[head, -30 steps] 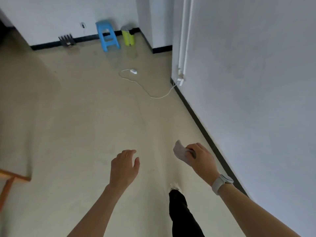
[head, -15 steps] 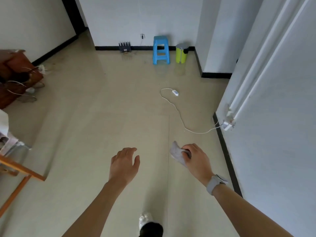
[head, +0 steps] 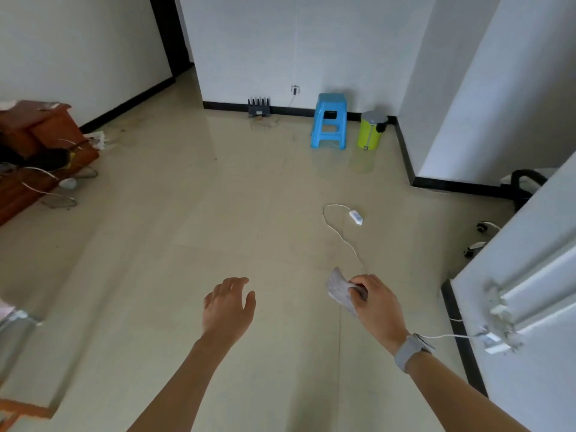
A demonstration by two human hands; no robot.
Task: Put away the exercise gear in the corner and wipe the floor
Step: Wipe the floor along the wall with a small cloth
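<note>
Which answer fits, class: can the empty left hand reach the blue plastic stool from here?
Probably not. The left hand hangs open far short of the blue plastic stool by the far wall; bare floor lies between.

Held above the glossy beige tiled floor, at about five o'clock in the view: a small grey cloth, crumpled, pinched at its lower right edge by the right hand, free end sticking up toward eleven o'clock.
</note>
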